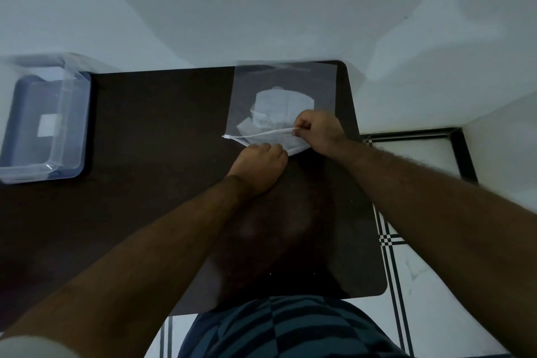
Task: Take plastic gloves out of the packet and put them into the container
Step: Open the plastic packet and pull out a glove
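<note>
Dark table (162, 131): one container (43, 125), one packet (279, 102); left hand (258, 166), right hand (316, 131) both pinching packet's mouth.

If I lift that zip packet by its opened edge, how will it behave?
Probably floppy: the packet is thin clear film, already sagging between the left hand and right hand. Likely light. The folded gloves inside may slide toward the opening.

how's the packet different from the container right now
The packet is a flat, soft bag holding folded gloves; the container is a rigid, deep tub. Both hands, left and right, pinch the packet's mouth; the container sits untouched. Both are clear plastic.
</note>
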